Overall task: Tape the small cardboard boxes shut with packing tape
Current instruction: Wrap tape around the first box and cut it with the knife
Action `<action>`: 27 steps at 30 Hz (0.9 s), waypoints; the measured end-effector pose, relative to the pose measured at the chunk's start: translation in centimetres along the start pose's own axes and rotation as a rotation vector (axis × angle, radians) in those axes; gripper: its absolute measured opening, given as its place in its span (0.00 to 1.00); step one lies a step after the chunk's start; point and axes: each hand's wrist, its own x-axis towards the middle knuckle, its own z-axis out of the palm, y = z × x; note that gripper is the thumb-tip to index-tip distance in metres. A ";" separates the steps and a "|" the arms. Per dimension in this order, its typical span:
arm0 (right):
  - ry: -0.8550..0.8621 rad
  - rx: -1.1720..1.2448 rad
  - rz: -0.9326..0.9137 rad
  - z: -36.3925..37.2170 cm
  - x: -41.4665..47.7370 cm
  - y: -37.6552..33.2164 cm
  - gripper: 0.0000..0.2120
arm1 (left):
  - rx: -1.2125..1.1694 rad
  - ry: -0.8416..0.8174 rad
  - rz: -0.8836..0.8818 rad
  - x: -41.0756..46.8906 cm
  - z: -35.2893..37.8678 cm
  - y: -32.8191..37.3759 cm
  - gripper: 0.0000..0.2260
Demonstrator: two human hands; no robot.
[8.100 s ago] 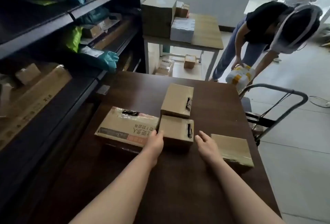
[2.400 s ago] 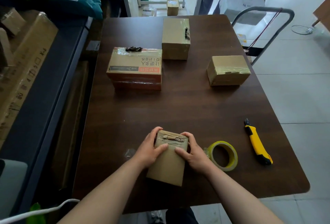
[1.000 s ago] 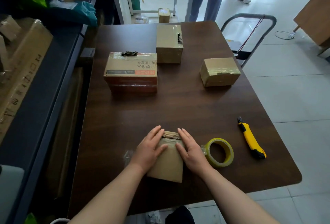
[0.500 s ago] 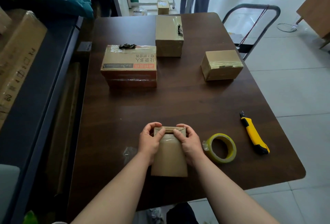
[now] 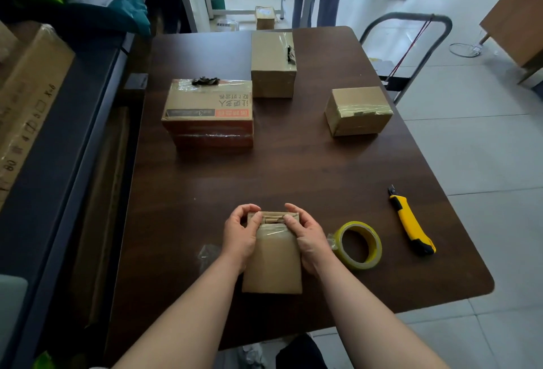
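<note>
Closest to the person, a small cardboard box point(image 5: 272, 263) sits on the dark wooden table point(image 5: 293, 169), left hand point(image 5: 239, 235) and right hand point(image 5: 307, 238) clamped on its sides, thumbs pressing clear tape over the far end. It's closed, so contents can't be seen. Just right of that box lies a yellowish packing tape roll point(image 5: 359, 245), then a yellow utility knife point(image 5: 411, 223). Beyond the box: a red-printed carton point(image 5: 208, 111) with unreadable upside-down writing, a taped box point(image 5: 358, 110), a tall taped box point(image 5: 273, 64).
</note>
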 end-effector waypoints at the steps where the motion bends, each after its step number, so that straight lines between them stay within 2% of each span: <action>1: -0.005 -0.022 0.001 -0.2 0.0 -0.1 0.21 | 0.056 0.006 0.013 0.1 -0.1 0.1 0.03; 4: 0.042 -0.231 -0.074 -1.9 -1.1 -1.5 0.29 | 0.266 0.020 0.038 -0.2 -0.3 0.8 0.08; 7: 0.123 -0.598 -0.184 -5.3 -2.3 -3.1 0.23 | 0.451 0.050 0.146 -1.6 0.2 1.9 0.15; 10: 0.167 -0.996 -0.213 -8.8 -2.9 -3.9 0.17 | 0.593 0.045 0.394 -3.7 2.0 2.8 0.14; 14: 0.120 -1.421 -0.141 -11.6 -3.7 -4.3 0.19 | 0.640 -0.026 0.487 -6.5 5.2 2.8 0.12; 17: -0.003 -1.670 -0.175 -12.5 -3.9 -4.5 0.19 | 0.668 -0.010 0.450 -7.4 7.3 2.6 0.11; 20: -0.057 -1.673 -0.228 -13.1 -3.9 -5.2 0.14 | 0.674 -0.011 0.340 -7.7 8.4 2.7 0.11; 23: -0.086 -1.568 -0.259 -13.8 -3.6 -7.6 0.15 | 0.614 -0.038 0.233 -7.6 9.7 3.6 0.14; 25: -0.153 -1.502 -0.314 -14.1 -3.4 -9.5 0.14 | 0.563 -0.070 0.238 -7.4 10.4 4.5 0.17; 27: -0.228 -1.423 -0.355 -14.1 -3.2 -11.1 0.14 | 0.567 -0.135 0.315 -7.1 11.0 5.3 0.19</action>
